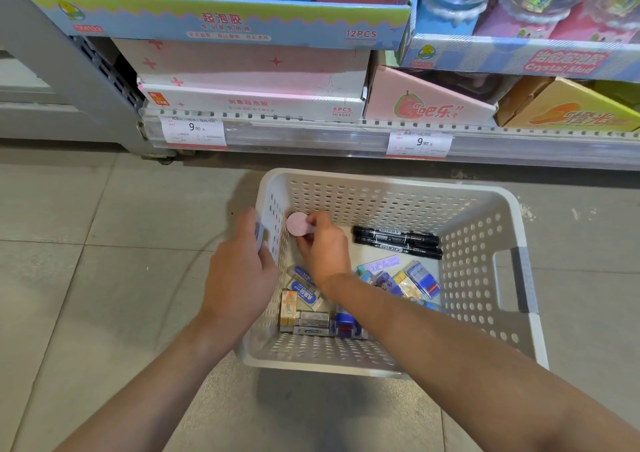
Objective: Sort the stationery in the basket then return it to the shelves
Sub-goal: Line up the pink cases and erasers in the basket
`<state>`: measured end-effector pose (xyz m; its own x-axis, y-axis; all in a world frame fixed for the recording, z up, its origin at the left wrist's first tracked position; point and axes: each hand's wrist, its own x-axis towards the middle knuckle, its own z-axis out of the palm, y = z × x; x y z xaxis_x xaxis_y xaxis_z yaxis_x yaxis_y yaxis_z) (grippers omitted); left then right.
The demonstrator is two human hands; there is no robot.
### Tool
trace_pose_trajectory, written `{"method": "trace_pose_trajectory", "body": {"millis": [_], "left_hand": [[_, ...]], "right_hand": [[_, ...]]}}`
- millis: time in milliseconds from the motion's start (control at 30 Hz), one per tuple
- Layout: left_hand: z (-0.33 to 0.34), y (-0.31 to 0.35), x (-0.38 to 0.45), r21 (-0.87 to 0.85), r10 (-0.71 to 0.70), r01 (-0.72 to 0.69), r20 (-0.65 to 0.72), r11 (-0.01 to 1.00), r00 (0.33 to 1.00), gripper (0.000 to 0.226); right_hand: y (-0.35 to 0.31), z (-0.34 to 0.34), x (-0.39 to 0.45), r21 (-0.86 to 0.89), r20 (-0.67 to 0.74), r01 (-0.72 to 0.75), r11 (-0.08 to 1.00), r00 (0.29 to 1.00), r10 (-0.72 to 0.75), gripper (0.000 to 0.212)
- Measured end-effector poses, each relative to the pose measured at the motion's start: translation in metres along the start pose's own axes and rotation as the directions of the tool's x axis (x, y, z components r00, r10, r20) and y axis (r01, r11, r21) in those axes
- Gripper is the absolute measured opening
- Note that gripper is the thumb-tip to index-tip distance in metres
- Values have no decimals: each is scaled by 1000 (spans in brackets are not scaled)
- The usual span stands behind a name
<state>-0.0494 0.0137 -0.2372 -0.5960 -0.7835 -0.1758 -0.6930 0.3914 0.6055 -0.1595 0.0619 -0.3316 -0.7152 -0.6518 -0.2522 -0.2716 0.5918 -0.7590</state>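
A white perforated basket [391, 209] sits on grey floor tiles [104, 209], just before the shelf [311, 132]. Inside it, the right hand [323, 247] pinches a pink round eraser [297, 224] above boxed erasers [304, 299], beside black markers [398, 242]. The left hand [242, 271] grips the basket's left wall, and above the basket the shelf holds slime boxes [249, 80] and price tags [194, 131].

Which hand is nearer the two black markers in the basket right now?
Right. The right hand, pinching a pink round eraser, is inside the basket just left of the black markers. The left hand grips the basket's left wall, farther away.
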Motion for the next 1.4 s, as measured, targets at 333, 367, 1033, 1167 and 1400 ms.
{"method": "trace_pose_trajectory", "body": {"millis": [333,367,1033,1167,1400], "left_hand": [[-1,-1,2,19,-19,19,-5,1000,1000,29],[-1,0,2,24,-16,16,-6,1000,1000,27],[0,2,-1,33,-25,24,11,999,1000,39],[-1,3,-1,32,-7,6,6,999,1000,39],[0,2,0,21,-9,9,10,1000,1000,42]], "right_hand": [[2,-50,-2,-176,239,129,976,967,-85,38],[4,-60,-1,-214,264,163,963,959,-104,35],[28,-105,-34,-555,826,817,153,564,-16,31],[18,-113,-29,-528,756,658,537,653,-58,33],[12,-103,-13,-135,498,211,968,859,-118,30]]}}
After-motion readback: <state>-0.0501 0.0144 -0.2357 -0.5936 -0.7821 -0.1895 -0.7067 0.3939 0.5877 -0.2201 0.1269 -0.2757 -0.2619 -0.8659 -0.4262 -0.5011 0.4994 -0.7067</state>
